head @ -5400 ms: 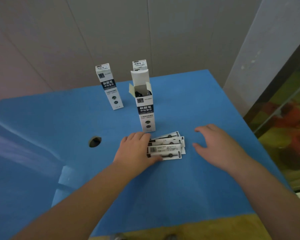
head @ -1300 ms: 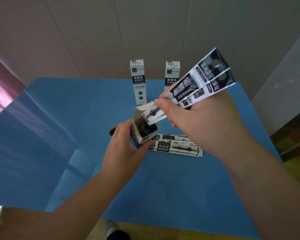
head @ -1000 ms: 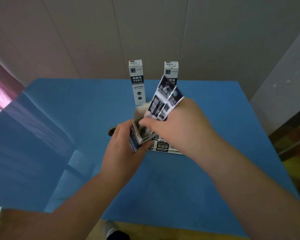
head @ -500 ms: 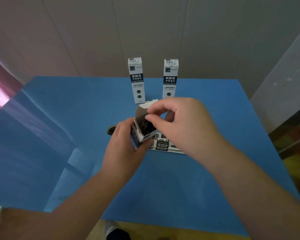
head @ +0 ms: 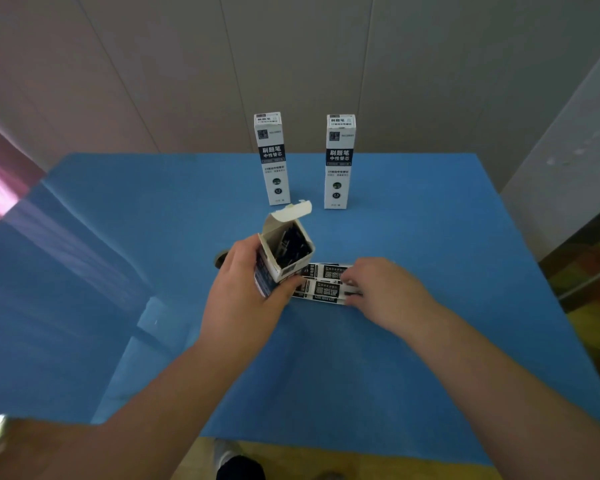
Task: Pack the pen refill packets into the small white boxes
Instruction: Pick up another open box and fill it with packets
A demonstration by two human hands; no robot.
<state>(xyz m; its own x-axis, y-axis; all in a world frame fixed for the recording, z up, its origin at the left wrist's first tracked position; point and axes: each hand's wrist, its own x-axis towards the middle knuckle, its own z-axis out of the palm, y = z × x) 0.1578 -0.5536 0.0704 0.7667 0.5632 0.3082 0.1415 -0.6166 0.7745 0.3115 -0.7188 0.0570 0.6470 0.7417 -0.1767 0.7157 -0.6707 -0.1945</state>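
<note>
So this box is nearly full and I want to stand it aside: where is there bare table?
Free: the blue table right of the two closed boxes, and the near strip in front of both hands. Crowded: the middle, where the left hand holds the open box beside the loose packets under the right hand.

Two bare forearms, sleeveless to the frame edge; left hand [head: 243,299], right hand [head: 385,289].

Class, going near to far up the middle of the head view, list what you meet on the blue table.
Left hand → open box it holds → two closed boxes, left and right, side by side.
</note>
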